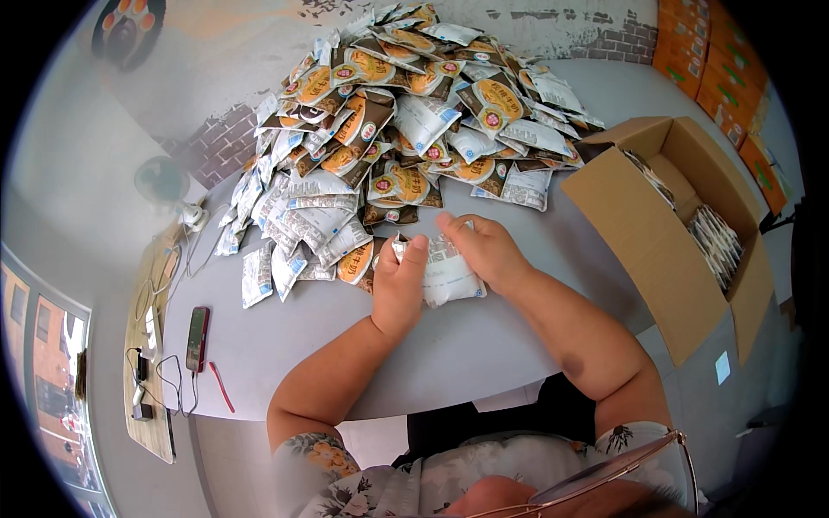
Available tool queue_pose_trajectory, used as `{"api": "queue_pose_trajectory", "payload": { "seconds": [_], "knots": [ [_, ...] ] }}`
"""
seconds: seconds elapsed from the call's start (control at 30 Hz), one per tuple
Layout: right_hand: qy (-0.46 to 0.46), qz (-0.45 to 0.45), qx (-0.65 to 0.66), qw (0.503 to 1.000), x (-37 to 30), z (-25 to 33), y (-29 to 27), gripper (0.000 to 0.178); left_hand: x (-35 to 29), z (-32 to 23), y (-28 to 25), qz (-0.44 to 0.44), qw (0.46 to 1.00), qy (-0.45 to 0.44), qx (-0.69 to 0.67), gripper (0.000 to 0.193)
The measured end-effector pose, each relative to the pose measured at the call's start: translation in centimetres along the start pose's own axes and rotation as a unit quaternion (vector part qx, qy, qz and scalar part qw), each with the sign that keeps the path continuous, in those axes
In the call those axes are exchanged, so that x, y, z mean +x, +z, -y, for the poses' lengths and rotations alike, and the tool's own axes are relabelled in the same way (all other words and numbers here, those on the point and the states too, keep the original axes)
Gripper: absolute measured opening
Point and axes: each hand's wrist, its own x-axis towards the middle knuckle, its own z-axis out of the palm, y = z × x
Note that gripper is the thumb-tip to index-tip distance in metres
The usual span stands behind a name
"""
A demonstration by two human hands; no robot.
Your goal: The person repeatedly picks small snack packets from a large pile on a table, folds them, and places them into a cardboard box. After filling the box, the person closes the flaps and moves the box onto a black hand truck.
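Between my two hands is a white printed pouch (pixel 451 278), its pale back side turned up. My left hand (pixel 400 283) grips its left edge, thumb on top. My right hand (pixel 488 250) is closed on the upper right corner. Just beyond them rises a large heap of pouches (pixel 406 121), some showing brown and orange fronts, others white backs. A few loose white pouches (pixel 256 274) lie at the heap's near left edge.
An open cardboard box (pixel 617 220) with rows of pouches (pixel 715 246) inside stands at the right. Left on the grey table (pixel 302 380) are a phone (pixel 198 338) on a cable and a red strip (pixel 221 387). Orange boxes (pixel 708 60) are stacked at the far right.
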Motion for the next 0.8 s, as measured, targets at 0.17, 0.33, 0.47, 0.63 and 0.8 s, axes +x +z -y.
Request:
{"api": "queue_pose_trajectory", "payload": {
  "seconds": [0.17,0.33,0.47,0.63,0.8],
  "knots": [
    [0.010,0.005,0.065,0.998,0.4,-0.5,-0.4,0.047,0.0,0.2,-0.4,0.010,0.998,0.016,0.064,0.023],
    [-0.061,0.018,-0.235,0.970,-1.2,1.7,0.2,0.051,0.4,-0.5,-0.4,0.010,0.998,-0.039,-0.054,0.018],
    [-0.048,0.024,-0.167,0.984,-0.6,0.9,-0.5,0.053,0.4,-0.3,-0.1,0.026,0.997,-0.039,-0.068,0.017],
    [0.079,0.037,0.057,0.995,-0.2,1.3,-0.5,0.053,0.6,-1.3,0.2,0.012,0.990,-0.092,-0.105,0.029],
    [0.007,0.133,-0.007,0.991,0.1,0.2,-0.3,0.052,1.8,-1.3,-0.8,-0.035,0.985,-0.073,-0.150,0.037]
  ]
}}
